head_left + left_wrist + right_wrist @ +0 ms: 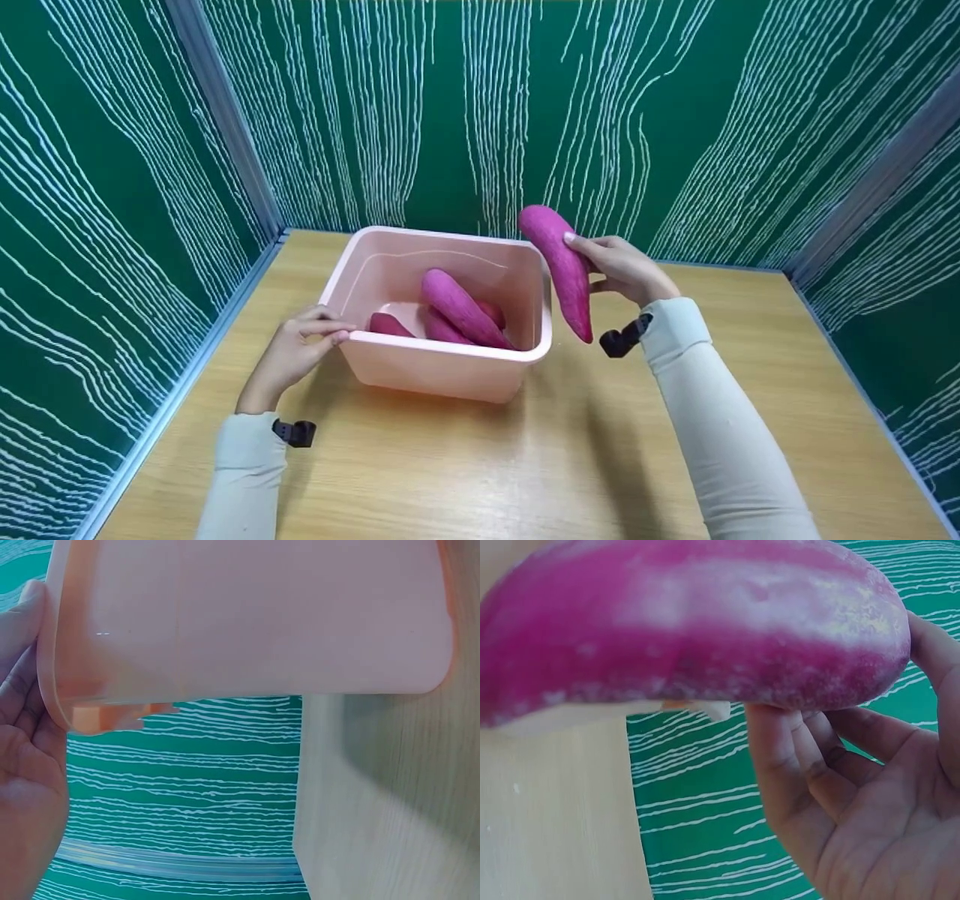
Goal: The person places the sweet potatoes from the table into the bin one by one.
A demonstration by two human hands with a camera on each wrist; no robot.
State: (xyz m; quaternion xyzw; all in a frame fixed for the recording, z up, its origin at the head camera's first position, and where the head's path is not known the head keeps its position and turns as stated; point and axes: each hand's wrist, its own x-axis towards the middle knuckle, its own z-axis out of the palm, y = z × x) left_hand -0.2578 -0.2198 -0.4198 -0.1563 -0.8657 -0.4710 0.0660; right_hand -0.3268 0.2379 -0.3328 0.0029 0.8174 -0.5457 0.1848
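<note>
A pink plastic bin [442, 367] stands on the wooden table. At its near left corner, my left hand [289, 352] pinches the rim; the left wrist view shows the thumb and fingers of that hand [26, 735] at the bin's edge [247, 622]. My right hand [626, 266] holds a purple-red sweet potato [559, 262] in the air beside the bin's right rim, thick end up and thin tip down. Up close in the right wrist view, this sweet potato [705, 630] lies between thumb and fingers. Inside the bin are several more sweet potatoes [461, 304], partly hidden by the front wall.
The wooden table [465, 472] extends in front of the bin and to both sides. Green panels [442, 112] with white wavy lines enclose the back and sides, joined by metal posts [225, 112] at the corners.
</note>
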